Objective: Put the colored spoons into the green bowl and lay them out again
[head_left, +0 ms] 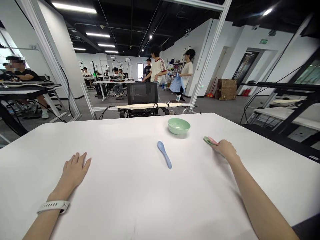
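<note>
At the right side of the white table (120, 196), my right hand (227, 150) is closed on two spoons. The bowl ends of a pink spoon (213, 141) and a green spoon (207, 140) stick out to the left, the pink one over the green; their handles are mostly hidden by my fingers. A light green bowl (178, 127) stands upright farther back, left of that hand. Between my hands a blue spoon (164, 155) lies on the tabletop, handle toward me. My left hand (74, 171) rests palm down on the table, fingers stretched out, holding nothing.
A metal frame (210, 55) rises beyond the table's far edge. Behind it stands a black mesh chair (142, 93). Several people are farther off in the room, one holding a blue cloth (177, 83). A wooden crate (227, 89) sits by the right wall.
</note>
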{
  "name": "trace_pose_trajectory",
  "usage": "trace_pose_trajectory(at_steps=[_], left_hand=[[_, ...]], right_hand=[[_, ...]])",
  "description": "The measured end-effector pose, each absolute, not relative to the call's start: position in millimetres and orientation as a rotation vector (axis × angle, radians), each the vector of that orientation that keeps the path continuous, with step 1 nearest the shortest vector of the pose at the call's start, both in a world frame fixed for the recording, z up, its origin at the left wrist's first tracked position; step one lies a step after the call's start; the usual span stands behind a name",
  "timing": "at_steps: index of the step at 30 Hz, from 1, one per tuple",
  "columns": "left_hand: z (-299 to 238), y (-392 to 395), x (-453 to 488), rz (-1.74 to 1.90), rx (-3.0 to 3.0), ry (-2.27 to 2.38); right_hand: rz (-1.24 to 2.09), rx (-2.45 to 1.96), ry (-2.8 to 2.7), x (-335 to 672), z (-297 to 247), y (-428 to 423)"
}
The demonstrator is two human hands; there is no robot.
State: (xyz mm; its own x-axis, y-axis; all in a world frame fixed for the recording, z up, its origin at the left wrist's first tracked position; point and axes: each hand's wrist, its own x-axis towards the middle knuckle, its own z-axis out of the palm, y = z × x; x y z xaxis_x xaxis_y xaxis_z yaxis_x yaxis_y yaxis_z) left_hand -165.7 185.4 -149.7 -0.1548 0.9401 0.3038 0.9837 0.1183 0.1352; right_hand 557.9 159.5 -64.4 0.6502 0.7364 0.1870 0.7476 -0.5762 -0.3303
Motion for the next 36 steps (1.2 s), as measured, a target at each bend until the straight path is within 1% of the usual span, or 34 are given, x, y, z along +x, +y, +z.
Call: trace_pose_trajectory(at_steps=[3, 8, 11, 15, 24, 30, 36], left_hand=[[-150, 186, -167, -0.441, -1.942, -2.248], [-151, 185, -167, -0.415, -1.960, -2.249], [-151, 184, -166, -0.412, -1.949, -2.233], [-152, 184, -165, -0.369, -1.941, -2.234], [-153, 185, -166, -0.380, -1.941, -2.217], [-150, 185, -165, -0.325, -1.931, -2.250], [-149, 185, -163, -0.371, -1.936, -2.251]], right_hand=[[0.144, -2.574, -1.100, 545, -54, 162], [0.428, -2.318, -1.366, 508, -42, 161], [0.538, -2.325, -1.431, 486, -45, 159], [0.529, -2.377, -1.504, 474, -51, 159], [0.569, -2.418, -1.545, 480, -55, 164], [0.566, -2.426, -1.586, 480, -53, 164], [0.573, -2.420, -1.566, 477, -49, 162]])
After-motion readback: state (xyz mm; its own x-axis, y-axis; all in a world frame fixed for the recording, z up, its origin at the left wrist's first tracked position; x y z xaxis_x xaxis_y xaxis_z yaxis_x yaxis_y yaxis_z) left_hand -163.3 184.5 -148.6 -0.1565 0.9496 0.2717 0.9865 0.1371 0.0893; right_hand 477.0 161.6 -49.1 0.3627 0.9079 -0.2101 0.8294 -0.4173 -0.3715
